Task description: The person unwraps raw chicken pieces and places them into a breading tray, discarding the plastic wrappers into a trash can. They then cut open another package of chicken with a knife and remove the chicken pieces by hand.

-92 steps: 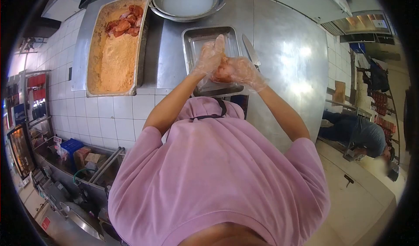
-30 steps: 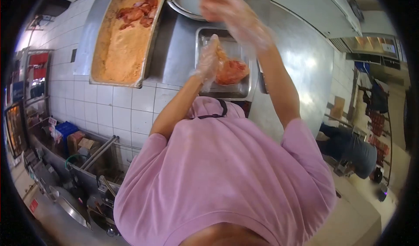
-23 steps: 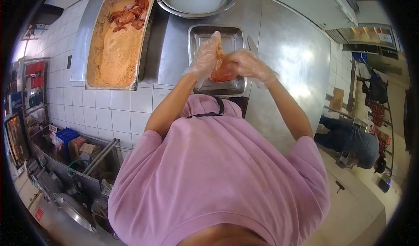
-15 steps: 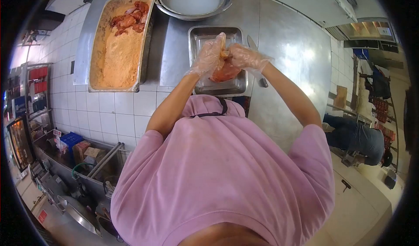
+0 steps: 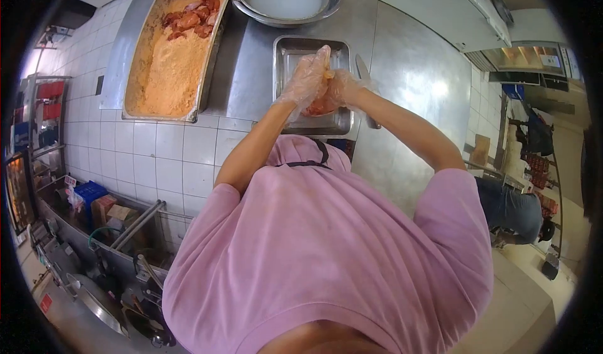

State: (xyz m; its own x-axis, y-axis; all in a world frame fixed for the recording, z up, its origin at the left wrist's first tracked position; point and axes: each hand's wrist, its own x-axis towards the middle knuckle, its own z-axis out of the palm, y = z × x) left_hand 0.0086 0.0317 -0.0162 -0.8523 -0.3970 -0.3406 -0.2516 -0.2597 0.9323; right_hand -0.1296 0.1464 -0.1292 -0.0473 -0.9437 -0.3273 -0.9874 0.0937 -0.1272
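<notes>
Grip snug on both sides: left hand point(image 5: 306, 79) and right hand point(image 5: 345, 89) close around the meat point(image 5: 319, 107) over the tray point(image 5: 333, 127); from here I can't tell whether they touch. On the worktop point(image 5: 408, 53), a knife point(image 5: 362, 68) lies at three o'clock from the tray.

Shiny metal tray point(image 5: 326, 125), smooth metal counter point(image 5: 414, 90), crinkled plastic gloves point(image 5: 304, 81), matt cloth shirt point(image 5: 326, 241).

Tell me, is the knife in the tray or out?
Out: the knife lies on the table, to the right of the tray.
</notes>
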